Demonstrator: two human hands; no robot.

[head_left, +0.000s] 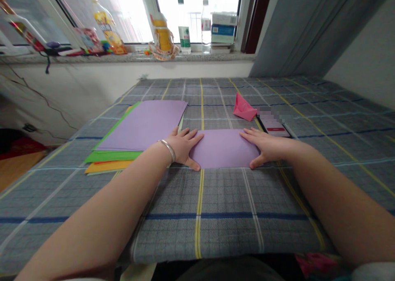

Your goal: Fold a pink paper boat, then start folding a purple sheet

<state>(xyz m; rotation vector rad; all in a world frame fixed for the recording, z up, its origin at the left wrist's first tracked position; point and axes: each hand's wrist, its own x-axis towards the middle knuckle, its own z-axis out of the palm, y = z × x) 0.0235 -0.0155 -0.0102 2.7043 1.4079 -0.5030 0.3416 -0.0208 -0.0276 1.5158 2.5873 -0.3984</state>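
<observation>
A purple sheet of paper (224, 149), oblong and apparently folded, lies flat on the plaid cloth in front of me. My left hand (184, 146) rests on its left end with the fingers spread; a silver bangle circles that wrist. On the right end lies my right hand (261, 144), its fingers also stretched out and apart. Left of the paper is a stack of coloured sheets (142, 122), purple on top with green and orange edges showing beneath. Beyond the right hand stands a pink folded paper boat (243, 108).
A phone (273, 122) lies beside the boat, its screen partly blurred. The plaid tablecloth (173, 231) covers the surface. On the windowsill stand a yellow cup (163, 36), plastic bottles (184, 30) and stacked boxes (222, 30). A grey curtain (302, 30) hangs at the right.
</observation>
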